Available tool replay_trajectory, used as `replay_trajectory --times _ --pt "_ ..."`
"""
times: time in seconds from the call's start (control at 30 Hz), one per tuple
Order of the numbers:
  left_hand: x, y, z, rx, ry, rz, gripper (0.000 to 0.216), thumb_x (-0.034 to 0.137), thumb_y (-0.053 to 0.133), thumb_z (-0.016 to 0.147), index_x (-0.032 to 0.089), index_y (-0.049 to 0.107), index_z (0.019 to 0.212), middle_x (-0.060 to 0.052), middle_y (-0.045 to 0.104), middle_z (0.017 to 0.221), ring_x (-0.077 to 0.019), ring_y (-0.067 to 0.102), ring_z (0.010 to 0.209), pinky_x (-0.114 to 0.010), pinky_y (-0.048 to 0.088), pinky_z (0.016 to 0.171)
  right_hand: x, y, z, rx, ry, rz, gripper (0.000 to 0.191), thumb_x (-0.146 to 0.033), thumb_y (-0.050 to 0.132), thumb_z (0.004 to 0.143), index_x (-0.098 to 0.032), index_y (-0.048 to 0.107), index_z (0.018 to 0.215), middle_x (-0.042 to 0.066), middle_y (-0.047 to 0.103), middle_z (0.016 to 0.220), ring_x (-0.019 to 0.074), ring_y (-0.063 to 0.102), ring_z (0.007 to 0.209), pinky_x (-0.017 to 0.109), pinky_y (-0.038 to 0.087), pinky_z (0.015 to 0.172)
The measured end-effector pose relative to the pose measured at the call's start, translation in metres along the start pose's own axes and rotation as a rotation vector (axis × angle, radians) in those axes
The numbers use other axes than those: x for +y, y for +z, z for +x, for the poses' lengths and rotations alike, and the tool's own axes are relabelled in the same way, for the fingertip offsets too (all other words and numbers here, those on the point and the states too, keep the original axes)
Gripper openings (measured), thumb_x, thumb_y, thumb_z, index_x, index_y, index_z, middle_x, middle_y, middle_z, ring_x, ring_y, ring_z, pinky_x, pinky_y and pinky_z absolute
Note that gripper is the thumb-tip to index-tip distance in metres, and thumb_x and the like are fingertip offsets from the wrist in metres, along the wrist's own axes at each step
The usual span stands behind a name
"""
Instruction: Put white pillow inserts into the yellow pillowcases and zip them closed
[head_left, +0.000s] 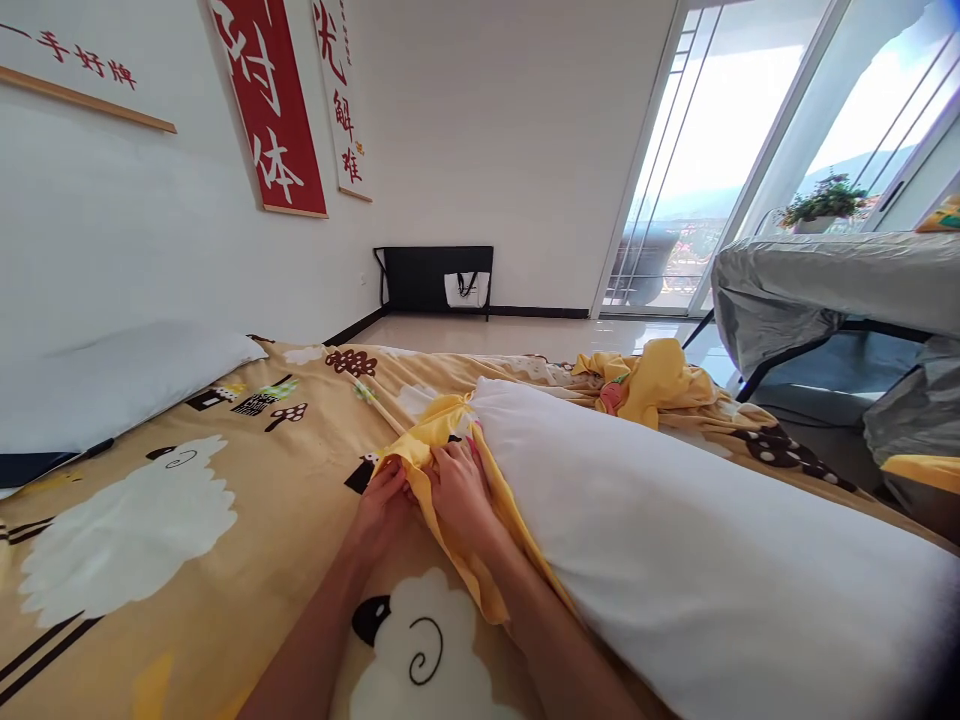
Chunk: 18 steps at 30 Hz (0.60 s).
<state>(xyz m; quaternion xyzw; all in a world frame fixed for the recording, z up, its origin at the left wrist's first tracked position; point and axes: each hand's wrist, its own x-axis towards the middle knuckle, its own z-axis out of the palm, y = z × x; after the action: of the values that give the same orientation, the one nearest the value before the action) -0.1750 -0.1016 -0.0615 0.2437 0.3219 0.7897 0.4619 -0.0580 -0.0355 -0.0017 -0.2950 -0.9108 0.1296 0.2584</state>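
Observation:
A yellow pillowcase [429, 428] lies bunched on the bed along the left end of a large white pillow [645, 510]. Its cloth runs down beside the pillow's near-left edge. My left hand [386, 495] is closed on the pillowcase's edge, its fingertips partly under the fabric. Just right of it, my right hand [457, 480] has its fingers bent over the same cloth, close to the pillow's corner and gripping a fold. The fingertips of both hands are partly hidden by the fabric.
The bed has a tan sheet [292, 540] printed with sheep. Another white pillow [142, 375] rests at the left by the wall. Crumpled yellow cloth [660, 385] lies beyond the large pillow. At right stands a table with a grey cover [832, 275]; a black folded panel [420, 278] leans on the far wall.

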Motion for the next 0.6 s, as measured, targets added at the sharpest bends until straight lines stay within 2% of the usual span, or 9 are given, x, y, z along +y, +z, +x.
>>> replay_trajectory --times 0.1,0.17,0.27,0.37,0.43,0.5,0.6 --pt "-0.002 0.002 -0.002 -0.01 -0.002 0.058 0.019 0.024 0.077 0.069 0.015 0.067 0.083 0.001 0.057 0.072 -0.0088 0.051 0.064 -0.02 0.042 0.061 0.02 0.015 0.001 0.024 -0.009 0.187 0.015 -0.015 0.052 0.085 -0.015 0.064 0.077 0.006 0.064 0.087 0.0167 0.055 0.084 0.027 0.037 0.08" --pt "-0.002 0.004 -0.004 -0.022 -0.009 0.09 0.021 0.025 0.078 0.068 0.014 0.069 0.084 0.0 0.058 0.073 -0.0089 0.049 0.064 -0.02 0.041 0.06 0.024 0.017 0.003 0.069 0.03 0.289 0.016 -0.012 0.051 0.084 -0.015 0.063 0.074 0.005 0.064 0.082 0.0155 0.054 0.078 0.026 0.036 0.072" --pt "0.0 0.006 -0.006 -0.037 -0.022 0.213 0.023 0.027 0.078 0.068 0.015 0.07 0.086 -0.002 0.06 0.079 -0.0114 0.05 0.071 -0.022 0.043 0.067 0.022 0.016 0.005 0.168 0.091 0.355 0.015 -0.012 0.051 0.084 -0.015 0.062 0.073 0.005 0.064 0.08 0.0162 0.054 0.077 0.026 0.036 0.071" --pt "0.002 0.003 -0.006 -0.059 -0.026 0.361 0.02 0.027 0.077 0.069 0.016 0.07 0.083 -0.002 0.06 0.075 -0.0124 0.05 0.071 -0.023 0.042 0.067 0.019 0.014 0.005 0.237 0.102 0.325 0.015 -0.013 0.051 0.084 -0.016 0.061 0.073 0.006 0.063 0.082 0.0179 0.054 0.079 0.028 0.037 0.074" --pt "0.003 -0.001 -0.006 -0.056 -0.057 0.346 0.023 0.022 0.078 0.067 0.016 0.07 0.088 -0.002 0.061 0.075 -0.0116 0.05 0.069 -0.022 0.042 0.064 0.02 0.012 0.005 0.223 0.086 0.301 0.016 -0.013 0.049 0.085 -0.016 0.062 0.075 0.006 0.064 0.083 0.0182 0.055 0.08 0.028 0.037 0.077" --pt "0.003 -0.004 -0.004 -0.028 -0.118 0.225 0.027 0.017 0.078 0.062 0.016 0.07 0.088 -0.001 0.062 0.072 -0.0106 0.05 0.063 -0.023 0.042 0.061 0.02 0.007 0.004 0.153 0.061 0.272 0.016 -0.014 0.05 0.086 -0.016 0.063 0.078 0.006 0.065 0.085 0.0181 0.056 0.082 0.029 0.037 0.079" --pt "0.003 -0.005 0.001 0.026 -0.18 0.052 0.018 0.022 0.072 0.067 0.015 0.069 0.083 -0.002 0.063 0.068 -0.0131 0.054 0.059 -0.027 0.047 0.061 0.016 -0.007 0.001 0.05 0.047 0.185 0.017 -0.017 0.049 0.088 -0.017 0.065 0.081 0.006 0.066 0.087 0.0183 0.058 0.085 0.029 0.037 0.079"
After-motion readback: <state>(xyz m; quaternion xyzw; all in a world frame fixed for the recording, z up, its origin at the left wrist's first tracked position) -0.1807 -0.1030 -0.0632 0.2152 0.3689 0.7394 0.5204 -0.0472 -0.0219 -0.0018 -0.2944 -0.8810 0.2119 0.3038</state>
